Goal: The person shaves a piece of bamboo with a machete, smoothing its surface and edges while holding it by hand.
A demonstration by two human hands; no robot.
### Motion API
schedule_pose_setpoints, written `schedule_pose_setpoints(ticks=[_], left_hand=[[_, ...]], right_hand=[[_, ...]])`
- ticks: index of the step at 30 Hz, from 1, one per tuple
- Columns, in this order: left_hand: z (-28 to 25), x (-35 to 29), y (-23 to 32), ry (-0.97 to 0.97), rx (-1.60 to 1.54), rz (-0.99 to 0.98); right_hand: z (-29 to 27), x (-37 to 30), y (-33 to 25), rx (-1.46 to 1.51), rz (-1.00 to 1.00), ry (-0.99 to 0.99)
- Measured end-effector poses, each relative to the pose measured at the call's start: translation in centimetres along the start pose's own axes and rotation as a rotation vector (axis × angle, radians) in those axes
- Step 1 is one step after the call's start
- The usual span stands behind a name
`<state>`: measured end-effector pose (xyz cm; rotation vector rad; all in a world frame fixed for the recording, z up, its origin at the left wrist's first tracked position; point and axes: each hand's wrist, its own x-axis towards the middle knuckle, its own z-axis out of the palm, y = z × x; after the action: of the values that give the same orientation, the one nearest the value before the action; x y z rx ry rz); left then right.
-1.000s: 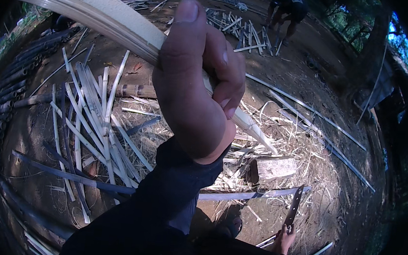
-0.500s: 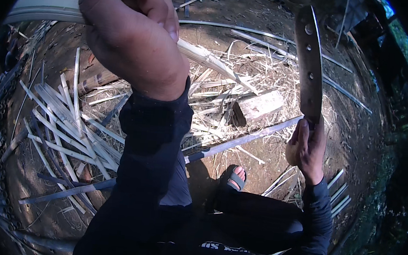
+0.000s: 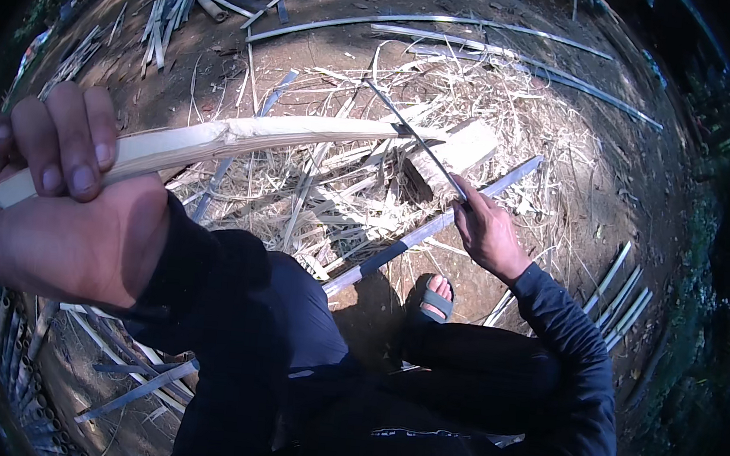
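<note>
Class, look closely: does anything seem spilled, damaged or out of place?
Nothing plainly stands out. Loose shavings lie strewn around the wooden block, but with the right hand holding a blade across a pale strip, that litter looks ordinary.

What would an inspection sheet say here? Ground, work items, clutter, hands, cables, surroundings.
Ground: bare earth, pale shavings spread across the middle.
Work items: split bamboo strip, far end at the wooden block; blade crosses the strip near that end, contact unclear.
Clutter: loose strips at top, lower left and lower right; long flat slat lies diagonally by the shavings.
Hands: left hand closed around the strip; right hand holds the blade.
Cables: nothing seen.
Surroundings: pole stack lower left; greenery right; sandalled foot near the slat.
</note>
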<state>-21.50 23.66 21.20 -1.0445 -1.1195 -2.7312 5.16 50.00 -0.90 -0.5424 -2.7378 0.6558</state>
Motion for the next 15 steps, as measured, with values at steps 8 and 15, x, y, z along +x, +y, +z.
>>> schedule_pose_setpoints(ticks=[8,15], left_hand=[[1.9,-0.1,-0.9,-0.140,-0.067,-0.067],[7.2,1.4,-1.1,-0.268,-0.045,0.039]], right_hand=[[0.9,-2.1,2.1,0.065,0.005,0.115],[0.2,-2.3,2.2,0.147,0.002,0.209]])
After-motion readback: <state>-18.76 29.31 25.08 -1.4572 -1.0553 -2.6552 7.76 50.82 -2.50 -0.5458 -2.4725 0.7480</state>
